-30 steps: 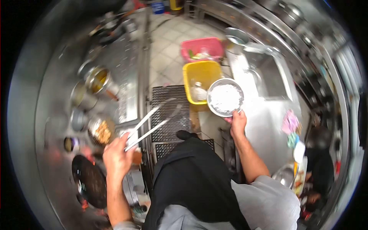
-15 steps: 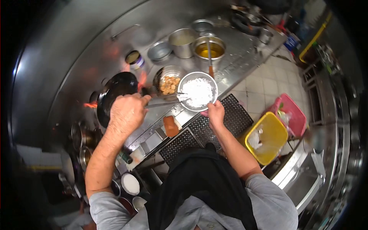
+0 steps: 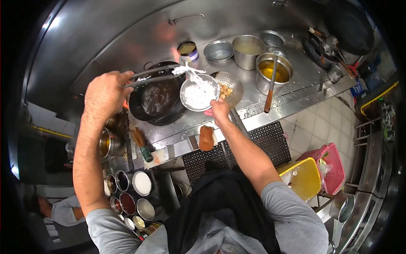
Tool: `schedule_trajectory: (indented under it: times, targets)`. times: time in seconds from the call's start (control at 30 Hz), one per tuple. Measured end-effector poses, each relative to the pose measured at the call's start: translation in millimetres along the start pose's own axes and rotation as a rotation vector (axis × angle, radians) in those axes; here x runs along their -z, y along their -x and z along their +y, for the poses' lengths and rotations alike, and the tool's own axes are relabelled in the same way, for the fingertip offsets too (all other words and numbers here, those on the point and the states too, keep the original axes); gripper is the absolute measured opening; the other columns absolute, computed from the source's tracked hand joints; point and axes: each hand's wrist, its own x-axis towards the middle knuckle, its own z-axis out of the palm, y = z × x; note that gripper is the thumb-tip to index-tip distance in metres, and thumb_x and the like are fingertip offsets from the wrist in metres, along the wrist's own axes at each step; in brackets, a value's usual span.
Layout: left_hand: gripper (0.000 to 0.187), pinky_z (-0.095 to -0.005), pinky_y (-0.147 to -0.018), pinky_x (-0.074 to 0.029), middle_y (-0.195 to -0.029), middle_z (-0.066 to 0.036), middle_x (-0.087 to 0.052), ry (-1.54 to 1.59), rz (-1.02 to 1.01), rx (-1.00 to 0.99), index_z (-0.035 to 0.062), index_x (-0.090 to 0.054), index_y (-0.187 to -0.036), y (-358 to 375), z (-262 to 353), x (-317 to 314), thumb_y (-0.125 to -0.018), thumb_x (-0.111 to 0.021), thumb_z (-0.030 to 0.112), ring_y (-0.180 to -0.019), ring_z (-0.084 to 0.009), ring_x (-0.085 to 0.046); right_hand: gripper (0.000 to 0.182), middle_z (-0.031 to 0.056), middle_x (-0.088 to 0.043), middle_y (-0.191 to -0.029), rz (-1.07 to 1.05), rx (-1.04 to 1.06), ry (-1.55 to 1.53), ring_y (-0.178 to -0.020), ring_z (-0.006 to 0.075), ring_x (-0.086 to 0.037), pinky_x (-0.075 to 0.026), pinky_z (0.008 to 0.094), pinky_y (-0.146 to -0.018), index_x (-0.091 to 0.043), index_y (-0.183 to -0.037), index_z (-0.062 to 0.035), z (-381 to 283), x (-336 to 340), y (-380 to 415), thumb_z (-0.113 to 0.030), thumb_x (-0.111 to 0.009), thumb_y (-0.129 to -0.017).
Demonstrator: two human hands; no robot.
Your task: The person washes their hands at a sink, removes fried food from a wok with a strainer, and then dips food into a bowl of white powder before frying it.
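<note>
My left hand (image 3: 105,94) is closed on metal tongs (image 3: 154,78), held over the black wok (image 3: 137,101) with dark liquid in it. Strips of white-coated food (image 3: 189,71) hang from the tongs' tips, above the bowl's edge. My right hand (image 3: 218,111) grips the near rim of a round metal bowl (image 3: 182,100), tilted beside the wok's right edge. White powdery food (image 3: 198,95) fills the bowl. Partly behind the bowl lies a perforated strainer (image 3: 234,82) with golden fried pieces (image 3: 225,90).
A pot of yellow oil (image 3: 281,88) with a wooden-handled tool (image 3: 270,95) across it stands right, near other metal pots (image 3: 247,59). A can (image 3: 187,53) is behind the wok. Near the counter's front are an orange-brown block (image 3: 206,139) and a brush (image 3: 141,143). Bins (image 3: 315,186) stand right.
My left hand has lifted the tongs out of the bowl, with coated strips now in their tips. The bowl has moved left to the wok's edge. The view has shifted too.
</note>
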Motion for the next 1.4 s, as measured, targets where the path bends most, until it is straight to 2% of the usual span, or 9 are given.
schedule_trajectory:
  times: [0.33,0.57,0.7,0.8,1.03,1.1,1.23,1.37,1.4]
  targets:
    - [0.037,-0.0415,-0.082,-0.05,-0.099,-0.014,-0.067,-0.028,0.067,0.231,0.014,-0.066,-0.114,-13.6,-119.6,-10.2,-0.077,-0.069,0.022,-0.093,-0.0314,-0.064,0.023,0.0149,-0.064,-0.092,0.032,-0.046,0.113,-0.064,0.0231,-0.065,-0.059,0.0332,-0.055,-0.056,-0.107,0.0,20.6,-67.1,-26.4,-0.008,-0.048,-0.086]
    - [0.03,-0.0415,-0.084,-0.052,-0.101,-0.014,-0.068,-0.017,-0.176,0.207,0.0195,-0.07,-0.108,-57.0,-161.2,-153.3,-0.079,-0.069,0.028,-0.096,-0.0305,-0.065,0.025,0.0144,-0.064,-0.09,0.159,0.052,0.104,-0.06,0.0211,-0.064,-0.058,0.031,-0.052,-0.055,-0.108,0.0022,23.3,-34.5,7.5,-0.007,-0.048,-0.086]
    - [0.025,-0.0401,-0.086,-0.052,-0.105,-0.015,-0.068,-0.037,-0.371,0.283,0.0092,-0.07,-0.102,-85.1,-151.4,-244.1,-0.084,-0.058,0.02,-0.099,-0.0307,-0.065,0.024,0.0128,-0.064,-0.087,0.207,0.052,0.114,-0.058,0.0188,-0.064,-0.056,0.0288,-0.05,-0.056,-0.107,0.0027,21.4,-19.7,17.6,-0.007,-0.048,-0.086]
    - [0.025,-0.0399,-0.086,-0.052,-0.106,-0.017,-0.067,0.04,-0.353,0.35,0.0056,-0.07,-0.101,-83.1,-149.4,-272.8,-0.084,-0.055,0.017,-0.1,-0.0309,-0.065,0.023,0.0126,-0.065,-0.087,0.231,0.049,0.122,-0.058,0.0182,-0.064,-0.056,0.0281,-0.05,-0.058,-0.105,0.003,17.1,-18.4,17.8,-0.006,-0.047,-0.086]
    - [0.033,-0.0445,-0.079,-0.052,-0.098,-0.013,-0.068,0.132,-0.094,0.396,0.0182,-0.065,-0.112,-42.1,-124.5,-203.9,-0.082,-0.066,0.031,-0.092,-0.0325,-0.065,0.022,0.0115,-0.064,-0.085,0.178,0.037,0.13,-0.059,0.0179,-0.063,-0.057,0.0297,-0.052,-0.059,-0.103,0.0028,7.0,-14.0,-5.0,-0.006,-0.049,-0.085]
    - [0.04,-0.0427,-0.08,-0.052,-0.101,-0.013,-0.067,0.219,0.008,0.163,0.0178,-0.064,-0.116,-26.9,-98.4,-172.2,-0.078,-0.069,0.03,-0.092,-0.0309,-0.065,0.023,0.0135,-0.065,-0.09,0.062,0.044,0.221,-0.064,0.0205,-0.065,-0.058,0.0313,-0.054,-0.057,-0.106,0.0013,3.1,-9.9,-13.2,-0.006,-0.049,-0.086]
    - [0.046,-0.041,-0.079,-0.053,-0.104,-0.012,-0.066,0.252,-0.16,-0.056,0.0163,-0.064,-0.116,-16.9,-20.4,-121.0,-0.073,-0.074,0.029,-0.093,-0.0292,-0.065,0.013,0.0077,-0.061,-0.08,0.008,0.045,0.224,-0.061,0.0148,-0.061,-0.057,0.0291,-0.051,-0.058,-0.093,0.0011,5.2,-2.3,-30.6,-0.005,-0.052,-0.084]
    - [0.044,-0.0402,-0.075,-0.053,-0.095,-0.012,-0.066,0.176,-0.161,-0.059,0.0146,-0.065,-0.113,-23.9,24.8,-122.3,-0.072,-0.074,0.028,-0.086,-0.0288,-0.066,0.014,0.0082,-0.06,-0.081,-0.043,0.037,0.189,-0.06,0.015,-0.06,-0.056,0.0287,-0.049,-0.056,-0.096,0.0009,-11.3,-0.1,-23.4,-0.005,-0.051,-0.084]
    - [0.043,-0.0402,-0.075,-0.053,-0.095,-0.01,-0.067,0.189,-0.163,-0.047,0.0142,-0.065,-0.112,-26.2,27.1,-120.8,-0.071,-0.074,0.026,-0.087,-0.029,-0.065,0.02,0.0105,-0.063,-0.091,-0.073,-0.017,0.208,-0.066,0.018,-0.063,-0.058,0.032,-0.058,-0.055,-0.104,-0.0012,-15.9,3.4,-23.4,-0.006,-0.049,-0.085]
